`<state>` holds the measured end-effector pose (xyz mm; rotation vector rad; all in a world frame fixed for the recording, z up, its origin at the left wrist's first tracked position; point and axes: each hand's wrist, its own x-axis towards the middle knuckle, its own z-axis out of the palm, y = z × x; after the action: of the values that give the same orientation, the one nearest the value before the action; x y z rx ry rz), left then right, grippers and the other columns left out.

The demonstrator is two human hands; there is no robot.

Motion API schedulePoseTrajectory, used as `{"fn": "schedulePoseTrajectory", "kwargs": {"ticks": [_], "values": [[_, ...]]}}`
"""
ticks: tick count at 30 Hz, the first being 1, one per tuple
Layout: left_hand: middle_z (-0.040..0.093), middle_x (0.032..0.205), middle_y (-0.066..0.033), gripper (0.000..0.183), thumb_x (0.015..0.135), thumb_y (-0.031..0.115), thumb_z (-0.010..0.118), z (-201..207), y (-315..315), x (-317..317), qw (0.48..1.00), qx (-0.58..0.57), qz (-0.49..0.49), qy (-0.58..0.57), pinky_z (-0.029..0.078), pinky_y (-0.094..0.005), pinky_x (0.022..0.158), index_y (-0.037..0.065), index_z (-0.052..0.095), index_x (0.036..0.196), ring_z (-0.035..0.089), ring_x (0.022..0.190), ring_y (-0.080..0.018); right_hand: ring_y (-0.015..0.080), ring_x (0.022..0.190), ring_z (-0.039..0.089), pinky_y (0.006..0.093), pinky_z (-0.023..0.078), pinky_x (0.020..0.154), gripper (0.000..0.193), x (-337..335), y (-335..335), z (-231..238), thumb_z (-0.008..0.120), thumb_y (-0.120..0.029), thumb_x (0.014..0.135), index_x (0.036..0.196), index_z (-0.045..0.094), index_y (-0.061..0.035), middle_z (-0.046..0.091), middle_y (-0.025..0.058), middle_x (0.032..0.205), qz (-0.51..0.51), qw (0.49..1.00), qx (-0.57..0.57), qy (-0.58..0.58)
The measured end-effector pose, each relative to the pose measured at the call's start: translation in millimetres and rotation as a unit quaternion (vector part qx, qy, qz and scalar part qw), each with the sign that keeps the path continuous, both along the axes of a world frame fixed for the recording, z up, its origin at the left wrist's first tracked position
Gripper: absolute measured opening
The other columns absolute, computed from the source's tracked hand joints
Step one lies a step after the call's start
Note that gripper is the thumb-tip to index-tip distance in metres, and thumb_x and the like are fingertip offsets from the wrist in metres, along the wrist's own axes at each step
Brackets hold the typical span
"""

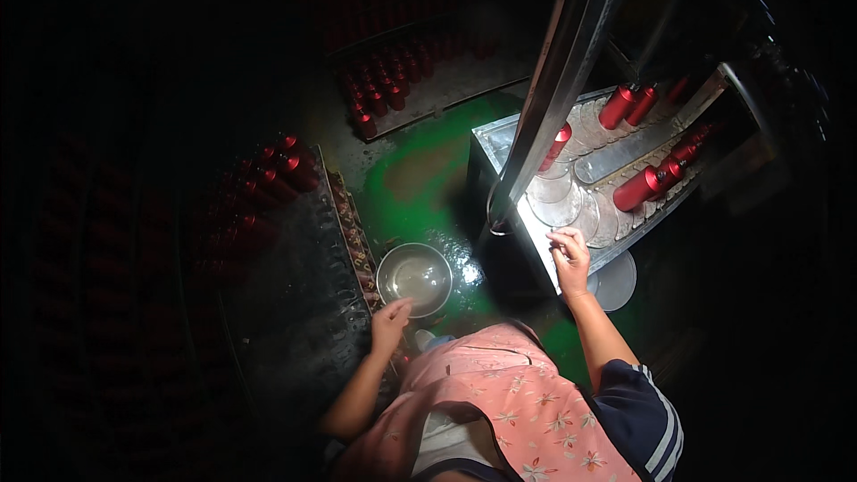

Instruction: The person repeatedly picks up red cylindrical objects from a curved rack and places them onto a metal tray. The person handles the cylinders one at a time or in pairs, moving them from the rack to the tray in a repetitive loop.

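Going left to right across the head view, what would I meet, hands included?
Lit red cylinders at left → left hand → right hand → nearest red cylinder on the metal bench.

The left hand point(389, 325) was blurred, and whether its fingers or those of the right hand point(571, 261) pinched anything was too small to tell. A metal post point(571, 45), cut off by the upper edge, hid part of one red bottle point(559, 145). The machine table point(541, 241) partly covered a pale basin point(618, 284), and the lower edge cropped the pink apron point(536, 397).
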<state>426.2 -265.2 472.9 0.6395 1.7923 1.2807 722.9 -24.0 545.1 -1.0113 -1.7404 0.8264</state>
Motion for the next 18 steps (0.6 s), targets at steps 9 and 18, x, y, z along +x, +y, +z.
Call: {"fn": "schedulePoseTrajectory", "kwargs": {"ticks": [9,18], "values": [[0.069,0.098,-0.0019,0.023,0.092,0.010,0.062,-37,-125,-122,0.969,0.010,0.246,-0.017,0.055,-0.0241,0.066,0.003,0.070,0.112,0.060,0.080,-0.0061,0.0140,0.085,0.057,0.0228,0.045,0.074,0.040,-215,7,11,0.055,0.016,0.076,0.104,0.071,-0.0073,0.056,0.0050,0.097,0.171,0.985,0.012,-0.017],[0.069,0.099,-0.0033,0.023,0.092,0.008,0.061,-56,-92,-183,0.949,0.033,0.311,-0.046,0.053,-0.0221,0.063,0.002,0.069,0.113,0.061,0.082,-0.0068,0.0197,0.085,0.061,0.0280,0.049,0.079,0.039,-309,114,-59,0.055,0.010,0.076,0.105,0.071,-0.0098,0.062,0.0079,0.099,0.046,0.981,-0.049,-0.182]]}}
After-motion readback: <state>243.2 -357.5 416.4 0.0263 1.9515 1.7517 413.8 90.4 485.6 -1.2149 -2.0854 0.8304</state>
